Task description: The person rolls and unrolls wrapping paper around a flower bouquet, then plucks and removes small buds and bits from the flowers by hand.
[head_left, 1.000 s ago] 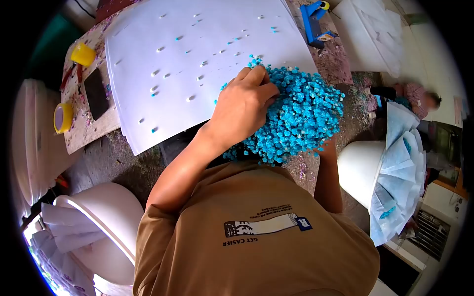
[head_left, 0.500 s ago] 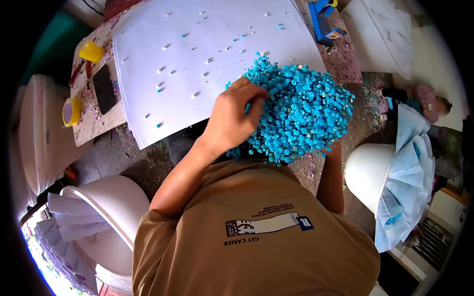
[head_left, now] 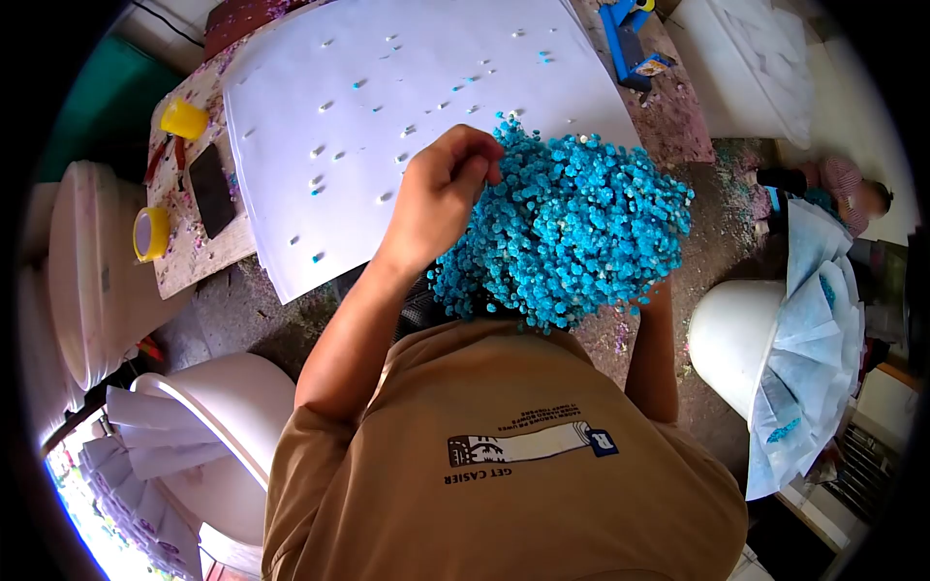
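Note:
A big, rounded bunch of blue baby's breath [head_left: 581, 228] fills the space before my chest, with a few whitish blossoms among the blue. My left hand [head_left: 436, 194] is at the bunch's upper left edge, its thumb and fingers pinched together. Whatever lies between those fingertips is too small to make out. The bunch is held up from below by my right hand, whose wrist [head_left: 658, 296] shows under the flowers while the fingers stay hidden. Beyond the bunch, large white paper sheets [head_left: 291, 87] cover the table, dotted with small loose white and blue blossoms.
On the table's left lie yellow tape rolls [head_left: 184, 119], red-handled pliers [head_left: 179, 153] and a dark phone [head_left: 211, 191]. A blue tape dispenser [head_left: 625, 48] sits at the right. White tubs [head_left: 731, 339] with paper-wrapped bunches flank me. Another person [head_left: 841, 189] is at far right.
My left hand has drawn slightly up and left, from over the flowers to their edge. The bunch has shifted a little, and the whole view has tilted slightly.

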`<control>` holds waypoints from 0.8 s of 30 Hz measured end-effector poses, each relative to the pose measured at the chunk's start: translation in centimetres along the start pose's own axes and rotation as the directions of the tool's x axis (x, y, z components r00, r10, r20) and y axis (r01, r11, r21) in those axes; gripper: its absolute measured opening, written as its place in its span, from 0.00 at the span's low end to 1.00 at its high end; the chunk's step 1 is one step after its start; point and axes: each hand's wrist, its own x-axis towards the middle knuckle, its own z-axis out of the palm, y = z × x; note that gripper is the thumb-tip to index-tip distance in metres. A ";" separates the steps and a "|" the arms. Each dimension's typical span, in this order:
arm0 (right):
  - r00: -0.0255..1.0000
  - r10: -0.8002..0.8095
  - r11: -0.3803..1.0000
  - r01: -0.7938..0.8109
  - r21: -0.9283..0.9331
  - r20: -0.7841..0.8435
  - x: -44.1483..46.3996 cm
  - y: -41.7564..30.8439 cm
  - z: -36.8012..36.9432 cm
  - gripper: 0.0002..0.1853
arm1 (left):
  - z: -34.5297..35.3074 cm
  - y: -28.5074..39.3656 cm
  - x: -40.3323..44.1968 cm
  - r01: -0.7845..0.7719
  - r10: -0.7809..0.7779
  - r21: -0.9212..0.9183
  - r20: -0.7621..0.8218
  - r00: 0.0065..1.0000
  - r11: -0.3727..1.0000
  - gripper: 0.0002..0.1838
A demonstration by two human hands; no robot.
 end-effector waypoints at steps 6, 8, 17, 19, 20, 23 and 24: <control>1.000 0.004 1.000 -0.004 0.019 0.001 -0.1 0.1 0.3 0.56 | 0.3 1.1 3.7 -0.139 0.079 0.500 0.138 0.987 0.855 0.10; 1.000 0.011 1.000 -0.011 0.022 -0.003 0.0 0.2 0.4 0.56 | 0.1 -0.1 4.9 -0.212 0.128 0.565 0.185 0.974 0.798 0.10; 1.000 0.023 0.998 -0.023 0.064 -0.003 0.2 0.6 0.7 0.57 | 0.8 0.2 4.3 -0.307 0.166 0.761 0.258 0.952 0.572 0.08; 1.000 0.030 0.997 -0.029 0.070 -0.005 0.0 0.5 0.7 0.57 | 1.0 0.5 4.2 -0.298 0.208 0.735 0.215 0.954 0.608 0.06; 0.999 0.036 0.996 -0.036 0.080 -0.006 -0.2 0.5 0.7 0.57 | 0.8 -0.1 4.5 -0.301 0.209 0.736 0.217 0.954 0.607 0.06; 0.998 0.069 0.988 -0.067 0.139 -0.012 -0.8 0.3 0.5 0.57 | -0.4 -0.4 5.4 0.102 -0.102 0.038 -0.009 0.995 0.994 0.08; 0.996 0.086 0.982 -0.083 0.169 -0.011 -0.9 0.2 0.6 0.57 | -1.1 -0.1 5.6 0.207 -0.200 -0.177 0.053 0.978 0.962 0.09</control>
